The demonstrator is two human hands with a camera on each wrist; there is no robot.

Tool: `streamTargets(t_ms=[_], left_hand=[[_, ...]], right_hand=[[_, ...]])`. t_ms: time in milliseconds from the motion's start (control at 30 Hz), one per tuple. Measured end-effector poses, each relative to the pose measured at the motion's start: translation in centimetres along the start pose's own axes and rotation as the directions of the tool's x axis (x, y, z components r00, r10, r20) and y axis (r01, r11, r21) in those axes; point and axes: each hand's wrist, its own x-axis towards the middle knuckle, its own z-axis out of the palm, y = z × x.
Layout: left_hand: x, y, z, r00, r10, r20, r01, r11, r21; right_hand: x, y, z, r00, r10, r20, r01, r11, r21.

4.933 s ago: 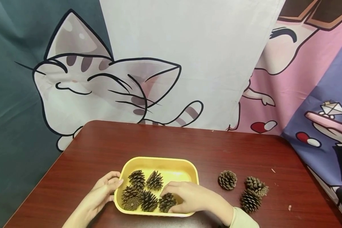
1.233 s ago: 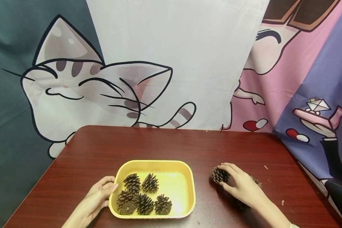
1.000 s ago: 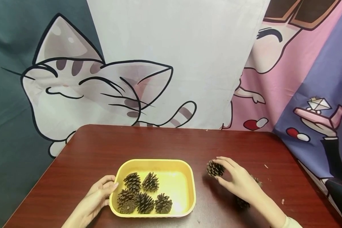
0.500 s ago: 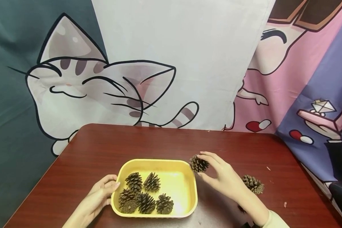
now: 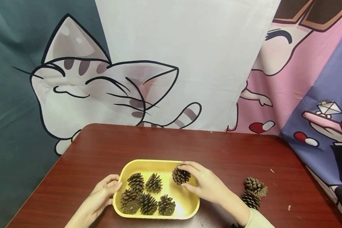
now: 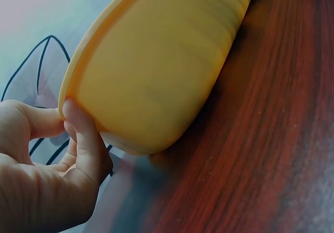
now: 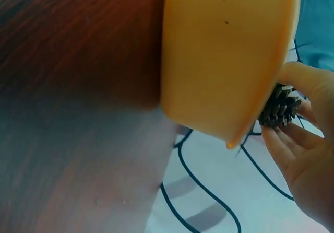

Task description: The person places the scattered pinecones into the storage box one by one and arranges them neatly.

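Note:
A yellow plastic basin [image 5: 156, 217] stands on the table with several brown pine cones in its left and middle part, one of them a pine cone [image 5: 154, 183] near the back. My left hand [image 5: 102, 193] pinches the basin's left rim between thumb and fingers, as the left wrist view shows with the left hand [image 6: 57, 165] at the rim. Over the basin's right part, my right hand [image 5: 205, 183] holds a pine cone [image 5: 180, 175] between thumb and fingertips. In the right wrist view that pine cone [image 7: 279, 107] appears just beyond the rim, partly hidden by it.
Two more pine cones lie on the reddish-brown table [image 5: 108, 145] to the right, one a lighter pine cone [image 5: 256, 186] and one a darker pine cone [image 5: 250, 199] partly behind the right forearm. Small flakes lie near them. A cartoon-printed cloth [image 5: 211, 63] hangs behind the table.
My right hand let go of a pine cone in the basin, then picked another off the table and carried it left over the basin. My left hand stays on the rim.

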Motion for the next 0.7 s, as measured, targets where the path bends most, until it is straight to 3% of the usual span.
streamTargets(t_ms=[267, 433, 700], left_hand=[[0.1, 0.1, 0.1, 1.0, -0.003, -0.023, 0.003, 1.0, 0.015], [0.1, 0.3, 0.3, 1.0, -0.002, -0.031, 0.003, 1.0, 0.022], [0.0, 0.2, 0.1, 1.0, -0.001, -0.018, 0.002, 1.0, 0.027]], right_hand=[[0.8, -0.3, 1.2, 0.993, -0.011, 0.113, 0.021, 0.996, -0.085], [1.2, -0.4, 2.3, 0.988, -0.045, 0.147, 0.068, 0.985, -0.16], [1.6, -1.0, 3.5, 0.981, -0.048, 0.186, 0.081, 0.982, -0.171]])
